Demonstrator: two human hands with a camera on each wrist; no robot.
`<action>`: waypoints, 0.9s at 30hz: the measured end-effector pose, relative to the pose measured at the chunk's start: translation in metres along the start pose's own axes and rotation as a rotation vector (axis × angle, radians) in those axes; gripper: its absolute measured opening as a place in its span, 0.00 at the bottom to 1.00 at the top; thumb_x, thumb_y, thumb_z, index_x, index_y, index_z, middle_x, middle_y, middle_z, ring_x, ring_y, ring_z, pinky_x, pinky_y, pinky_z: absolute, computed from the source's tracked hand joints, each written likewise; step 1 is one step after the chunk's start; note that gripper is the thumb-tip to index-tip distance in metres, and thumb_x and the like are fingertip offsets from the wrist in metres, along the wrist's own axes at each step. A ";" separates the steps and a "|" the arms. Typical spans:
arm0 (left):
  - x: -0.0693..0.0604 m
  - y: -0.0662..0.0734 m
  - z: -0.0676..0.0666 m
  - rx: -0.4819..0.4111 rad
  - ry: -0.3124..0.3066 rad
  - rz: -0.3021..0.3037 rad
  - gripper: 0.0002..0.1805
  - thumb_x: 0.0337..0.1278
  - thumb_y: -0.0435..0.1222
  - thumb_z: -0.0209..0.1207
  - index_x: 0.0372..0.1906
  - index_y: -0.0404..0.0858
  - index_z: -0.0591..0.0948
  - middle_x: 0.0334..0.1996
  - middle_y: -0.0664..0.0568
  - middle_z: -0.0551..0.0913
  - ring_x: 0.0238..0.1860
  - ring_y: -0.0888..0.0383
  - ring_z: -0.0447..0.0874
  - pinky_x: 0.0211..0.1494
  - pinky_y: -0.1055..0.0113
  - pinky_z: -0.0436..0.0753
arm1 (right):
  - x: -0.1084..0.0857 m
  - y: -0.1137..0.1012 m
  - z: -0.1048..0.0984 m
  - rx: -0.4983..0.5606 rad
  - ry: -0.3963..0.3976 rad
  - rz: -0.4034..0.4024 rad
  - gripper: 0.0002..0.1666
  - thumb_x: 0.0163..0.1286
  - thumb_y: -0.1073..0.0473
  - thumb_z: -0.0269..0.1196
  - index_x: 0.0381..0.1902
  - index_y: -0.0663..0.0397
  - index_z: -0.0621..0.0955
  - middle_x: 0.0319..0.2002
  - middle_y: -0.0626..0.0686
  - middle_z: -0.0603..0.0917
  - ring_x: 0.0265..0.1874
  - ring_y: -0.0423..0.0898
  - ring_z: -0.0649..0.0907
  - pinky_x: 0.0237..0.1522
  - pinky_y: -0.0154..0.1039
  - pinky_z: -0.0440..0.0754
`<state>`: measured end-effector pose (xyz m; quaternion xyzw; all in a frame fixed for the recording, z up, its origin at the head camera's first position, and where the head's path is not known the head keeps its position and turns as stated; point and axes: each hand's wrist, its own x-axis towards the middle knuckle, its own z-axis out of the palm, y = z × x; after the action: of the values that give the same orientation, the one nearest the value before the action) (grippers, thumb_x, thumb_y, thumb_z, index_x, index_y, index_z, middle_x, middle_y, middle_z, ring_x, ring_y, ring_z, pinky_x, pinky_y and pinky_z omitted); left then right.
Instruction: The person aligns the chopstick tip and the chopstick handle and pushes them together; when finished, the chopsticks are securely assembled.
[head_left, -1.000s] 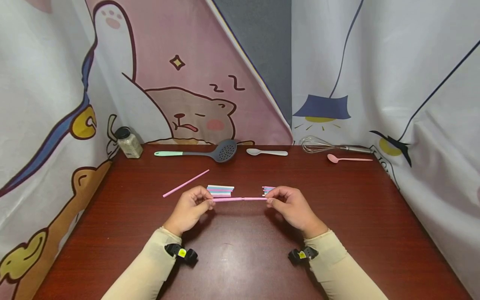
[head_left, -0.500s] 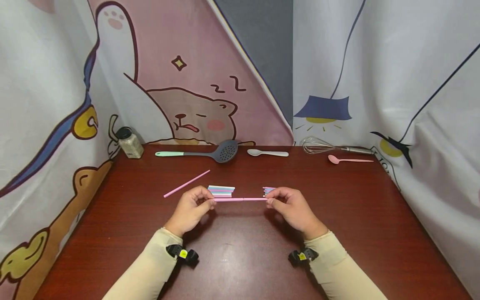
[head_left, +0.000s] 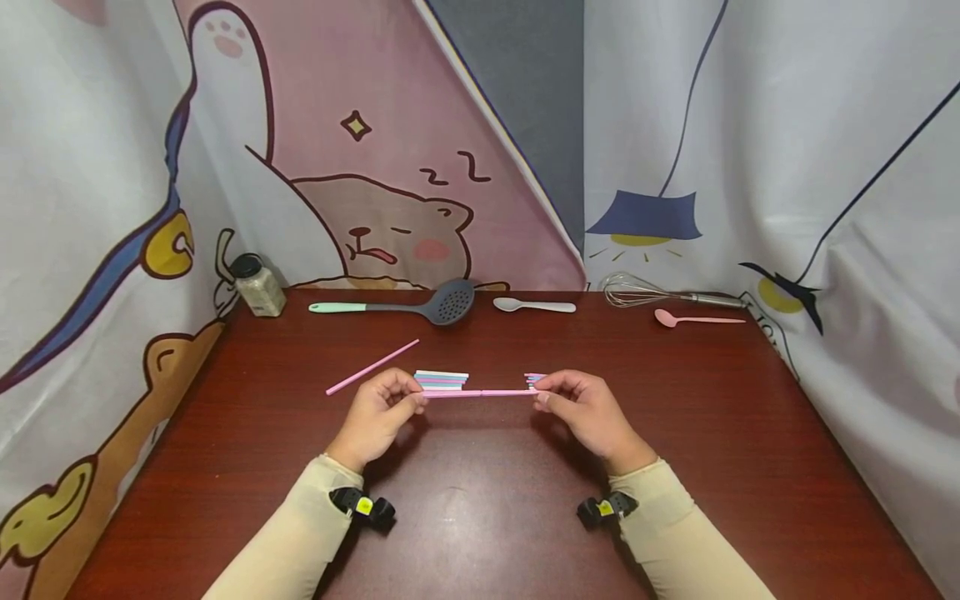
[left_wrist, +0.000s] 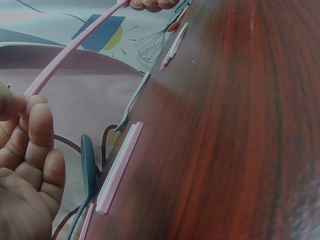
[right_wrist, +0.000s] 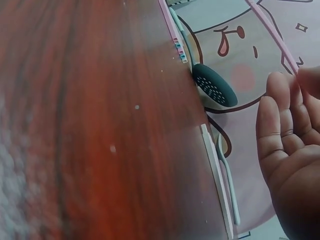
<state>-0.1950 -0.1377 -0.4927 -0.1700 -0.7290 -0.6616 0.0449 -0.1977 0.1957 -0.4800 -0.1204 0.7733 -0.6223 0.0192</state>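
A thin pink straw [head_left: 450, 394] is stretched level between both hands above the table, with a small nick or seam near its middle. My left hand [head_left: 377, 421] pinches its left end between thumb and fingertips. At the other end my right hand [head_left: 592, 421] pinches it in the same way. Just behind the left fingers lies a row of short pink, white and blue straw pieces [head_left: 442, 380]. Another row of short pieces [head_left: 531, 378] is partly hidden by the right fingers. In the left wrist view the pink straw [left_wrist: 60, 61] slants up between the hands.
A long pink straw [head_left: 372, 367] lies at the left of the brown table [head_left: 480, 517]. Along the back edge are a jar [head_left: 257, 286], a slotted spoon [head_left: 450, 302], a white spoon [head_left: 534, 306], a whisk [head_left: 667, 293] and a pink spoon [head_left: 697, 318]. Printed curtains stand behind.
Both hands have shifted slightly away from the body with the straw. The nick in the straw now sits a little further left. Everything on the table has stayed put.
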 end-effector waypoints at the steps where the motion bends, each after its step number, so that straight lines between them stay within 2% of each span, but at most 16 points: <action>1: 0.000 0.000 0.000 -0.001 0.001 -0.001 0.05 0.63 0.19 0.58 0.37 0.29 0.79 0.32 0.35 0.87 0.32 0.61 0.87 0.38 0.64 0.88 | 0.000 0.000 0.000 -0.004 0.001 0.004 0.08 0.72 0.72 0.64 0.46 0.71 0.85 0.40 0.69 0.88 0.33 0.48 0.91 0.35 0.37 0.87; 9: 0.000 0.000 -0.001 -0.019 0.010 -0.012 0.11 0.63 0.19 0.58 0.35 0.39 0.80 0.32 0.32 0.86 0.32 0.61 0.87 0.39 0.62 0.89 | 0.000 0.001 0.000 -0.027 0.002 0.024 0.06 0.73 0.69 0.65 0.45 0.68 0.85 0.35 0.59 0.89 0.31 0.48 0.90 0.24 0.37 0.81; 13: 0.000 0.000 -0.001 -0.027 0.015 -0.026 0.09 0.64 0.19 0.58 0.37 0.35 0.80 0.33 0.31 0.85 0.32 0.62 0.88 0.39 0.61 0.89 | 0.000 0.000 -0.001 -0.041 0.015 0.015 0.05 0.74 0.68 0.65 0.43 0.67 0.85 0.32 0.54 0.89 0.29 0.48 0.88 0.20 0.36 0.77; 18: 0.001 0.002 -0.001 -0.030 0.023 -0.034 0.03 0.64 0.18 0.58 0.39 0.25 0.79 0.33 0.28 0.84 0.32 0.63 0.87 0.40 0.62 0.89 | 0.001 0.001 -0.001 -0.040 0.028 -0.010 0.06 0.73 0.68 0.66 0.42 0.68 0.85 0.34 0.57 0.89 0.31 0.47 0.89 0.26 0.37 0.82; 21: 0.001 0.003 -0.001 -0.023 0.027 -0.035 0.03 0.64 0.18 0.57 0.39 0.25 0.79 0.33 0.28 0.84 0.32 0.63 0.87 0.39 0.63 0.89 | 0.001 0.001 -0.001 -0.034 0.035 -0.013 0.06 0.73 0.68 0.66 0.42 0.69 0.85 0.35 0.59 0.89 0.32 0.47 0.90 0.29 0.37 0.84; 27: 0.000 0.003 -0.001 -0.010 0.025 -0.024 0.04 0.64 0.18 0.58 0.37 0.27 0.80 0.32 0.30 0.86 0.32 0.63 0.87 0.39 0.63 0.88 | 0.000 0.000 -0.001 -0.045 0.039 -0.001 0.07 0.74 0.66 0.67 0.42 0.69 0.85 0.33 0.57 0.89 0.31 0.49 0.89 0.24 0.34 0.78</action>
<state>-0.1948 -0.1387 -0.4898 -0.1534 -0.7271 -0.6676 0.0454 -0.1982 0.1969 -0.4800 -0.1090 0.7873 -0.6069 0.0013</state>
